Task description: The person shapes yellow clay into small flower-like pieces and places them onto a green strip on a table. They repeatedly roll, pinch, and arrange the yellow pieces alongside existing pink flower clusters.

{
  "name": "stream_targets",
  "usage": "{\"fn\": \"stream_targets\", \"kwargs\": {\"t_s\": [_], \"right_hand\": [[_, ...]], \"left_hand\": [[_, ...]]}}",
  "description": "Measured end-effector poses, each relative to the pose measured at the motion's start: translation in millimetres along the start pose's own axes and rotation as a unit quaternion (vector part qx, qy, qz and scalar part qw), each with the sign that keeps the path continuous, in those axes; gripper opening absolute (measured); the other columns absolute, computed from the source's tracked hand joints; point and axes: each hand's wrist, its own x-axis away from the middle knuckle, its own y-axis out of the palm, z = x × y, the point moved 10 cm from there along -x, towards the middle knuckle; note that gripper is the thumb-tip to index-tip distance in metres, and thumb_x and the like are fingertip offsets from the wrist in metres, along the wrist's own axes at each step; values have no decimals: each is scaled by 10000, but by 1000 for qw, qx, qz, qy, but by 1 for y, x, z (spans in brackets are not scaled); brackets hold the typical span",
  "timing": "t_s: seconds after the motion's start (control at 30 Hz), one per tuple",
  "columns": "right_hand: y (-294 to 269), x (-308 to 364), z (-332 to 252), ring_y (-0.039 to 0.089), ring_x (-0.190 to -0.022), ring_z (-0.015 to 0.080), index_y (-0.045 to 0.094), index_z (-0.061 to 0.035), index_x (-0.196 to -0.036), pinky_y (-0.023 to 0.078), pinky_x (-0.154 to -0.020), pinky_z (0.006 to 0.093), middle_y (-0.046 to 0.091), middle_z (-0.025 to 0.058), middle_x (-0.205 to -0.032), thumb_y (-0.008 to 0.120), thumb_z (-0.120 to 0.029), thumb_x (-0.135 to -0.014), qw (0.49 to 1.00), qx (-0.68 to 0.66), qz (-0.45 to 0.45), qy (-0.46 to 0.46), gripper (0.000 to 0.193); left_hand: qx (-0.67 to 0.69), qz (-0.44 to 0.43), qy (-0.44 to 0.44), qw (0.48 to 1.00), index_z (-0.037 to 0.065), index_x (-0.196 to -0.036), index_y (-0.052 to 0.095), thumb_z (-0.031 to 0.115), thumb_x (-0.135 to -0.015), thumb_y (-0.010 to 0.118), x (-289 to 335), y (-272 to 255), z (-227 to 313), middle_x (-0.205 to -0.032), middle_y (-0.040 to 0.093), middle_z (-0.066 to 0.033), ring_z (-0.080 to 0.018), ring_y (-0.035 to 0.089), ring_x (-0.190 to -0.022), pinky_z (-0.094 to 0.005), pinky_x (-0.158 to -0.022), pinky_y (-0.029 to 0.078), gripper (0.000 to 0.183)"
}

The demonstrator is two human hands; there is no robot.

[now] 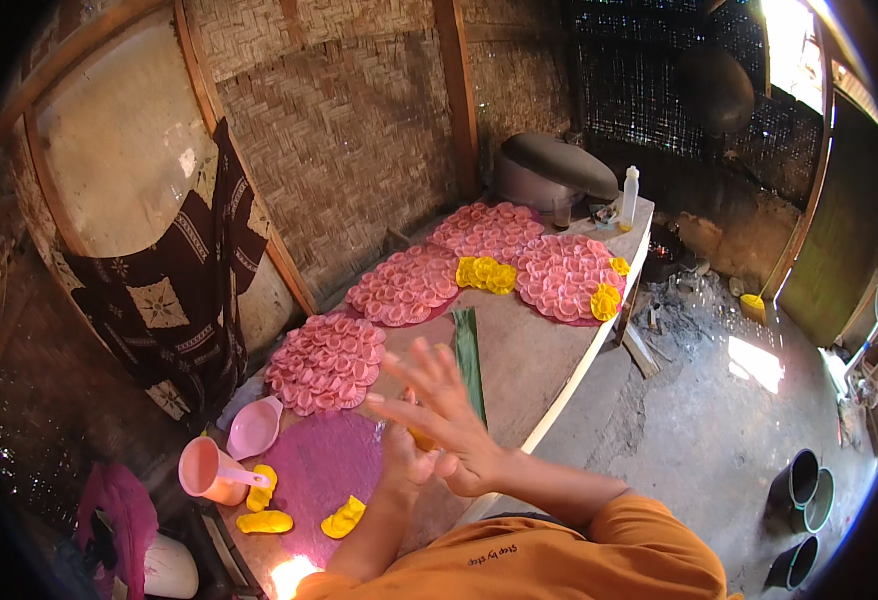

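In front of my body both hands meet above the near end of the table. My left hand [406, 462] is curled under a small yellow lump of dough [421, 439], mostly hidden between the palms. Over it my right hand [462, 432] has its fingers stretched and spread, its palm against the lump or close to it. A round purple sheet [324, 460] lies below on the left. Yellow dough pieces [343, 517] rest on and beside it, including an oblong roll [265, 522]. Beyond my fingers is a strip of green leaf [468, 365].
Pink petal-like pieces [327, 362] lie heaped on several round sheets along the table [539, 350], with yellow ones [486, 274] among them. A pink jug [217, 472] and pink bowl [255, 427] stand left. At the far end are a large lidded pot [534, 175] and bottle [629, 200].
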Motion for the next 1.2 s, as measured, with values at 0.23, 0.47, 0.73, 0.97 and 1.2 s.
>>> {"fn": "stream_targets", "kwargs": {"t_s": [0.23, 0.47, 0.73, 0.97, 1.2], "right_hand": [[18, 15, -2, 79, -1491, 423, 458, -230, -1468, -52, -1153, 607, 282, 113, -1588, 287, -691, -934, 972, 224, -64, -22, 726], [26, 32, -11, 108, -1492, 404, 511, -203, -1434, -46, -1170, 576, 385, 68, -1545, 183, -698, -952, 976, 200, -87, -13, 764], [1, 36, -25, 165, -1479, 411, 553, -150, -1396, -20, -1173, 556, 470, 107, -1476, 238, -730, -928, 985, 155, 73, -11, 810], [16, 43, -15, 123, -1492, 392, 532, -175, -1416, -61, -1164, 562, 362, 188, -1532, 261, -719, -933, 966, 219, -72, -115, 777], [33, 77, -80, 483, -1322, 333, 729, -61, -1073, 100, -1123, 574, 652, 74, -1240, 279, -603, -988, 957, 95, -74, -264, 709]], "left_hand": [[17, -99, 19, 995, 204, -1463, 368, 627, -901, 460, 13, 22, -17, -1553, 265, -86, -380, 79, -1415, -579, -1129, 59, 710], [82, -307, 147, 937, 213, -1465, 367, 628, -892, 454, 25, 73, -25, -1612, 194, -82, -405, -42, -1474, -594, -1159, -39, 714], [221, 11, 147, 964, 84, -1552, 97, 687, -915, 376, 4, 52, -39, -1572, 218, -204, -370, 139, -1472, -491, -1203, 118, 920], [28, -215, 328, 919, 99, -1462, 269, 563, -979, 341, 46, 35, -24, -1491, 343, -63, -194, 282, -1357, -430, -1196, 154, 674], [6, -205, 599, 774, 110, -1385, 389, 500, -1011, 329, 109, -21, -46, -1410, 435, 12, -101, 385, -1256, -395, -1161, 199, 543]]}}
